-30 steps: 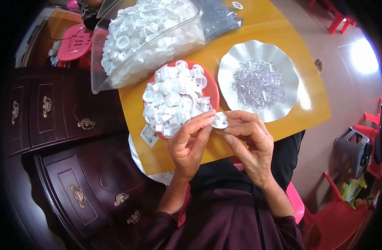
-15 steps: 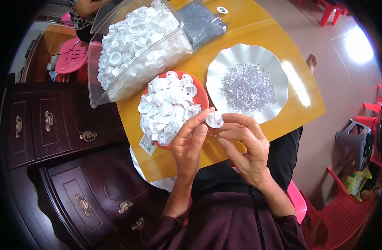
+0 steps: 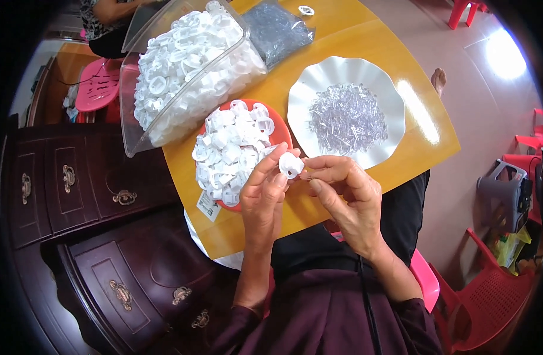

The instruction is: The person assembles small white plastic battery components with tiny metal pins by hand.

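Between the fingertips of my left hand [image 3: 263, 198] is a small white round plastic part [image 3: 291, 166] with a ring-like rim and an opening. My right hand [image 3: 349, 198] is beside it, thumb and fingers pinched on a thin clear plastic pin [image 3: 307, 177], its tip close to the white part; whether they touch I cannot tell. Just beyond my left hand, an orange-red plate [image 3: 281, 127] carries a heap of similar white parts [image 3: 231, 151]. Farther right, a white wavy-rimmed dish [image 3: 301, 89] holds a pile of small clear plastic pins [image 3: 349, 118].
A clear plastic bin [image 3: 129, 127] full of white parts stands at the far left of the wooden table [image 3: 413, 171]. Behind lie a grey plastic bag [image 3: 278, 35] and a small round piece [image 3: 306, 10]. Dark drawers [image 3: 105, 236] flank the left; a red chair [image 3: 490, 296] stands right. Another person's arm [image 3: 114, 10] shows top left.
The white part has turned in my left fingers and shifted slightly left. My right fingers have brought the clear pin up closer to it. The whole view has moved a little.
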`<state>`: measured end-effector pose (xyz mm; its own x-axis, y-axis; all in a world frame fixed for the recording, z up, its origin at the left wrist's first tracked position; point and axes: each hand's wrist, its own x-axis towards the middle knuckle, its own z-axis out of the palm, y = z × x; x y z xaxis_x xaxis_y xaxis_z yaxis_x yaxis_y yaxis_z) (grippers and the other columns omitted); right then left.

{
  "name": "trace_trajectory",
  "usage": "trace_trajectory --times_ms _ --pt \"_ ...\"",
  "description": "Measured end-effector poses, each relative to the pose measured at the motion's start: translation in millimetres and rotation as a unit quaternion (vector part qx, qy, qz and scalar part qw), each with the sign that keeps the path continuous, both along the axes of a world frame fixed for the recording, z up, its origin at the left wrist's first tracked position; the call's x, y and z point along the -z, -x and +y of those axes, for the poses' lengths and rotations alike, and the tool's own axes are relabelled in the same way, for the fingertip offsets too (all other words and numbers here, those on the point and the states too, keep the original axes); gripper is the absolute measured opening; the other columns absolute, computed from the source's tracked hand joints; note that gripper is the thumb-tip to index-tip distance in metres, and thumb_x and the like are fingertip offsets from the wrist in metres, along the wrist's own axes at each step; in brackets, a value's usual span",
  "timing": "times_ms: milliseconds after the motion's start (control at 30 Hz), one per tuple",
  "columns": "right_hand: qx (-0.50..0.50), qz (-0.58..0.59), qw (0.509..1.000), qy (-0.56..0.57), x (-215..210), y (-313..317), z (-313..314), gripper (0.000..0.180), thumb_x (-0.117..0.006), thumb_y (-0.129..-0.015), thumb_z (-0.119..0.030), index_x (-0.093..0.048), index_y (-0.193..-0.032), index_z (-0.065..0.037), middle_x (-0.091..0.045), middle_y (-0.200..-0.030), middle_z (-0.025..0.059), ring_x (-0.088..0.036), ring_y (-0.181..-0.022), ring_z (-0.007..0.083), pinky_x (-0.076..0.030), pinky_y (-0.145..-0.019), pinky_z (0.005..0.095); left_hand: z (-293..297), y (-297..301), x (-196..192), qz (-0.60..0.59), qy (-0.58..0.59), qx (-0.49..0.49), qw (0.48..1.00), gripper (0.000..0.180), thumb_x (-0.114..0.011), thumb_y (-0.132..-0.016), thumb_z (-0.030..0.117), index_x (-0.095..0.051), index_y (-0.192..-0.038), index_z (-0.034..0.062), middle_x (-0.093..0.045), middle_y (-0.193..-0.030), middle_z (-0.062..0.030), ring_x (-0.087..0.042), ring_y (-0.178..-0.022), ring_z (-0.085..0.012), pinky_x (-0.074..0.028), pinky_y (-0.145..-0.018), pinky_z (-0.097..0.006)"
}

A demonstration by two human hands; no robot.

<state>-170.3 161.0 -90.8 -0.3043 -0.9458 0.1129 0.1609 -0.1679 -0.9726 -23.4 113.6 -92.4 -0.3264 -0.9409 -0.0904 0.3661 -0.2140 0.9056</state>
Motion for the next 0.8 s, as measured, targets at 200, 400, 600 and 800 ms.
trace_trajectory --times_ms 200,400,600,800 --pt "0.001 -0.02 1.0 -0.005 1.3 -1.3 -3.1 0.007 -0.067 -0.089 0.001 -0.064 -0.095 0.002 -0.068 -0.104 0.0094 -0.068 -0.085 0.0128 -0.057 -0.073 0.0255 1.7 0.7 -4.6 -0.025 0.0 0.001 1.0 0.043 -0.051 -0.098 0.007 -0.049 -0.139 -0.0046 -0.057 -0.133 -0.0188 -0.055 -0.121 -0.0212 -0.042 -0.106 -0.037" --pt "0.008 -0.016 1.0 -0.018 0.9 -1.5 -3.0 0.008 -0.069 -0.088 -0.001 -0.064 -0.094 0.001 -0.07 -0.1 0.0083 -0.067 -0.082 0.0119 -0.055 -0.068 0.024 1.1 0.1 -5.2 -0.032 0.013 0.012 0.999 0.042 -0.051 -0.098 0.008 -0.05 -0.138 -0.0044 -0.058 -0.132 -0.0188 -0.055 -0.121 -0.0205 -0.042 -0.105 -0.036" --pt "0.013 -0.007 1.0 -0.02 1.6 -0.6 -2.4 0.009 -0.07 -0.087 -0.001 -0.064 -0.094 0.0 -0.07 -0.1 0.008 -0.067 -0.08 0.012 -0.055 -0.066 0.0241 0.6 0.9 -5.7 -0.055 0.026 0.013 0.998 0.041 -0.051 -0.097 0.007 -0.052 -0.137 -0.0039 -0.059 -0.129 -0.0181 -0.055 -0.12 -0.0204 -0.042 -0.105 -0.035" --pt "0.007 -0.001 0.999 -0.031 -3.9 2.0 -1.1 0.008 -0.07 -0.087 -0.001 -0.064 -0.093 0.0 -0.07 -0.1 0.0078 -0.068 -0.081 0.0125 -0.055 -0.067 0.0244 -1.7 -0.8 -3.8 -0.056 0.031 0.024 0.998 0.041 -0.05 -0.097 0.006 -0.053 -0.136 -0.0033 -0.06 -0.129 -0.0166 -0.056 -0.12 -0.0197 -0.041 -0.105 -0.035"
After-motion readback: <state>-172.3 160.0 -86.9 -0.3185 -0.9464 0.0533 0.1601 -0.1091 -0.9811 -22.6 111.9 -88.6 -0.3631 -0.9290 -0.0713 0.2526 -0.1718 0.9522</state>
